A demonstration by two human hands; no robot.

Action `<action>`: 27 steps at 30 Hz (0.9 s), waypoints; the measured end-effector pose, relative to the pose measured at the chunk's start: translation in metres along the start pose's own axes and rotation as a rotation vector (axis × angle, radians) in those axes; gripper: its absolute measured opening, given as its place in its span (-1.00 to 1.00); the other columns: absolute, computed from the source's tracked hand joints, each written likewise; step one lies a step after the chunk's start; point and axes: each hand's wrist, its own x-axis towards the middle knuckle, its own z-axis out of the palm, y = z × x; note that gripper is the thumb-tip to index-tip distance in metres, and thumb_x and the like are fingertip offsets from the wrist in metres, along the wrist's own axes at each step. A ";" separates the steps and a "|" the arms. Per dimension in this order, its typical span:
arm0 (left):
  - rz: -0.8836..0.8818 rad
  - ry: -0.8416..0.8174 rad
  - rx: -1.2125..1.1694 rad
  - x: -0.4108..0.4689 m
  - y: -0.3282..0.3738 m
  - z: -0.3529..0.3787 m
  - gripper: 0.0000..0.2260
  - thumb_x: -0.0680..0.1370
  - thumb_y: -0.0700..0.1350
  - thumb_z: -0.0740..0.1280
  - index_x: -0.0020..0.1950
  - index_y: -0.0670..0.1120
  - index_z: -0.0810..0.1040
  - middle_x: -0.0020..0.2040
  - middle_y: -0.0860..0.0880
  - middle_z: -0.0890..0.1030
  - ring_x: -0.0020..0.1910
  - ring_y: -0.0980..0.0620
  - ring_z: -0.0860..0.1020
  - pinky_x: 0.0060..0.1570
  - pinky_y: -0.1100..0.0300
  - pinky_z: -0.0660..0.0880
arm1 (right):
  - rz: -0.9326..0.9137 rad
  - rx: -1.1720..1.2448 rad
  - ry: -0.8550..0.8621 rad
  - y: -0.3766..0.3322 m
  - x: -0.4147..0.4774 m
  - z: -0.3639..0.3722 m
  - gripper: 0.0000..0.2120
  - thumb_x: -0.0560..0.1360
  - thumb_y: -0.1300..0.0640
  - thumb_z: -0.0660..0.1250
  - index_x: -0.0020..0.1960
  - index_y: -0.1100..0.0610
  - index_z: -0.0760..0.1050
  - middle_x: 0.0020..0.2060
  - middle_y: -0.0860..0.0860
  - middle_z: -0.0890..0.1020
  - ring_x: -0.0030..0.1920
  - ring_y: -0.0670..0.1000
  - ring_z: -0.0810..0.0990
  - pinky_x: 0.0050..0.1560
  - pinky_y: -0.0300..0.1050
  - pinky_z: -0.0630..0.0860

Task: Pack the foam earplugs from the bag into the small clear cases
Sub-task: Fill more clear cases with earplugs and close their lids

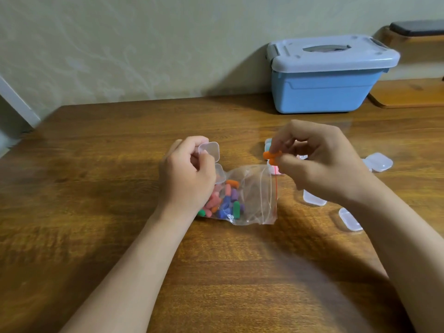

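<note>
A clear zip bag (254, 195) with a red seal lies on the wooden table (96, 164), holding several coloured foam earplugs (228, 200). My left hand (187, 179) hovers over the bag's left end and grips a small clear case (211, 152) with its hinged lid open. My right hand (319, 159) is raised to the right of the bag's mouth and pinches orange earplugs (270, 156) between thumb and fingers.
More small clear cases lie at the right (379, 162), (313, 200), (349, 219), and cases with pale earplugs inside show behind my right hand (268, 142). A blue storage box (329, 80) with a grey lid stands at the back by the wall.
</note>
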 end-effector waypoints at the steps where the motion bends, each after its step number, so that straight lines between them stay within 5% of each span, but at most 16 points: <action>1: 0.025 0.005 -0.019 0.000 0.001 -0.001 -0.80 0.60 -0.22 0.30 0.17 -0.11 0.64 0.06 -0.05 0.65 0.02 0.08 0.61 -0.18 0.24 0.61 | -0.004 0.038 -0.014 -0.001 -0.001 0.002 -0.81 0.40 0.37 0.41 -0.20 0.09 0.59 -0.30 0.04 0.60 -0.31 0.08 0.56 -0.37 -0.12 0.49; 4: 0.024 -0.036 -0.129 -0.001 0.005 -0.003 -0.79 0.60 -0.22 0.32 0.19 -0.07 0.64 0.06 0.02 0.66 0.03 0.15 0.63 -0.14 0.27 0.63 | 0.000 0.168 -0.059 -0.002 -0.002 0.007 -0.80 0.40 0.42 0.41 -0.20 0.14 0.57 -0.35 -0.02 0.59 -0.43 -0.08 0.50 -0.43 -0.35 0.39; 9: -0.125 -0.190 -0.371 -0.002 0.015 -0.004 -0.77 0.58 -0.24 0.37 0.18 -0.01 0.67 0.08 0.11 0.69 0.10 0.18 0.64 -0.05 0.22 0.65 | 0.009 0.313 -0.092 -0.004 -0.003 0.012 -0.81 0.41 0.40 0.40 -0.15 0.12 0.54 -0.28 0.07 0.62 -0.42 0.09 0.54 -0.53 -0.13 0.44; 12: -0.180 -0.262 -0.488 -0.003 0.018 -0.005 -0.77 0.56 -0.17 0.37 0.19 0.01 0.67 0.11 0.11 0.69 0.19 0.12 0.62 0.09 0.08 0.64 | 0.032 0.274 -0.100 -0.004 -0.004 0.013 -0.81 0.42 0.45 0.39 -0.15 0.18 0.55 -0.36 -0.05 0.60 -0.50 -0.09 0.49 -0.54 -0.19 0.41; 18: -0.269 -0.390 -0.711 -0.003 0.019 -0.006 -0.70 0.47 -0.10 0.38 0.19 0.07 0.67 0.19 -0.06 0.68 0.26 -0.08 0.60 0.26 -0.16 0.55 | 0.020 0.113 -0.061 -0.004 -0.002 0.017 -0.82 0.46 0.39 0.40 -0.13 0.12 0.59 -0.32 -0.12 0.59 -0.35 -0.10 0.55 -0.43 -0.41 0.39; 27: -0.311 -0.484 -0.771 -0.003 0.018 -0.006 -0.57 0.47 -0.24 0.33 0.34 -0.04 0.57 0.28 -0.06 0.65 0.29 -0.01 0.60 0.33 -0.10 0.50 | -0.024 -0.016 -0.056 -0.004 -0.004 0.015 -0.88 0.49 0.30 0.44 -0.06 0.10 0.64 -0.27 -0.14 0.58 -0.34 -0.17 0.56 -0.38 -0.42 0.40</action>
